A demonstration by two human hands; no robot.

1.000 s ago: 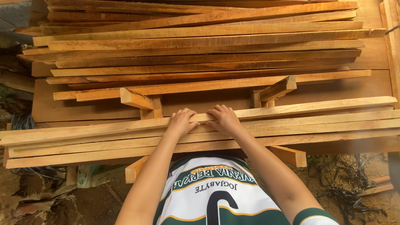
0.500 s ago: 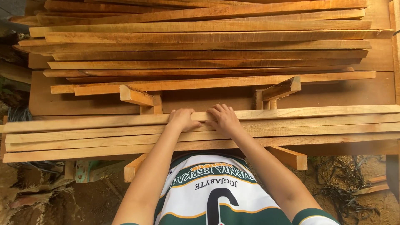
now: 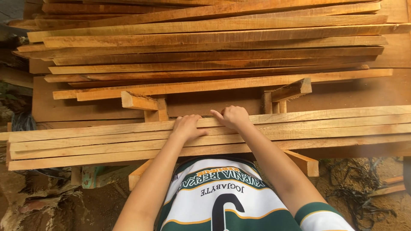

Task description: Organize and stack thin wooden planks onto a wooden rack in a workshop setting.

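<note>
A near stack of long pale wooden slats lies across in front of me. My left hand rests on the top slat, fingers curled over its far edge. Beside it, my right hand grips the same slat's far edge, fingers folded over it. The two hands sit close together near the slat's middle.
A bigger pile of darker planks lies beyond, over a wide board. Short wooden blocks stick up between the piles. Support legs stand below. Dirt ground with dark debris lies on both sides.
The top slat has swung level and shifted left. My right hand moved slightly away from me along with the slat's far edge; my left hand stayed put.
</note>
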